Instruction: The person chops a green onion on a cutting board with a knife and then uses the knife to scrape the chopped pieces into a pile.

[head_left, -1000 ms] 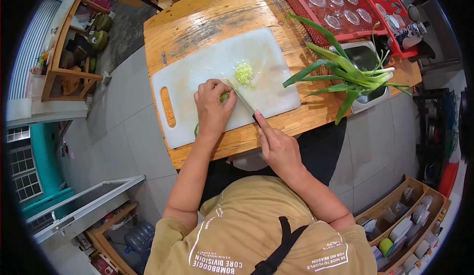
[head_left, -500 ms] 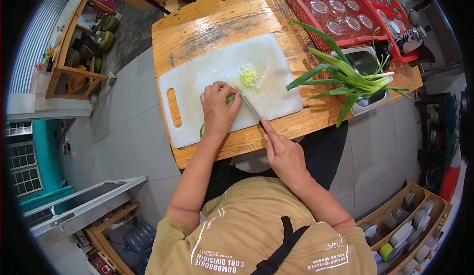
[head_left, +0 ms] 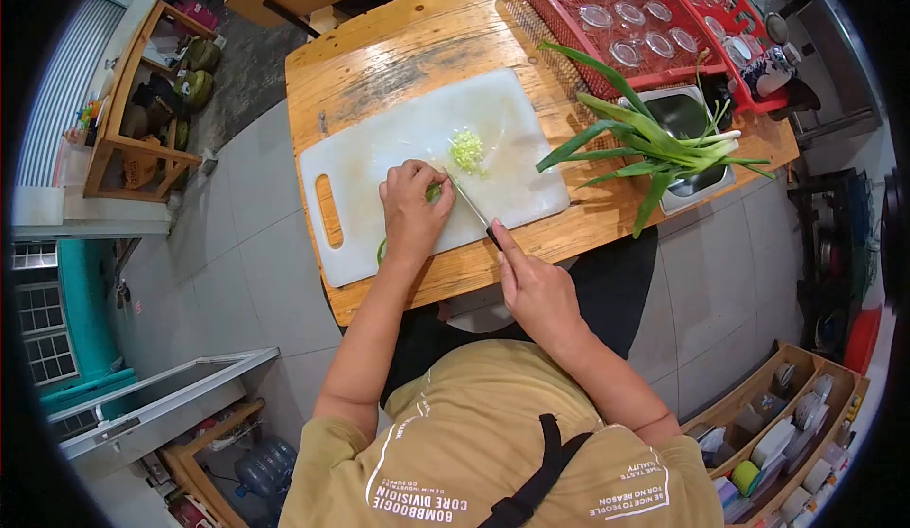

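Note:
On the white cutting board [head_left: 370, 154], my left hand [head_left: 413, 213] is closed around a green onion [head_left: 433, 191], mostly hidden under the fingers; a green end of it pokes out by the wrist. My right hand [head_left: 538, 291] grips a knife [head_left: 466, 198] by its black handle, index finger stretched along the top. The blade's tip end lies right beside my left fingertips, at the green onion. Just beyond the blade sits a small heap of chopped pale green onion [head_left: 467, 151].
A bunch of green onions [head_left: 673, 149] lies across a metal container [head_left: 697, 191] at the table's right. Behind it stands a red crate [head_left: 607, 78] of upturned glasses. The wooden table [head_left: 379, 54] has its near edge by my body. A low wooden shelf [head_left: 787, 433] is at lower right.
The whole view has shifted slightly, moving the table and board a little left. Both hands keep their holds, with the knife still beside the left fingertips.

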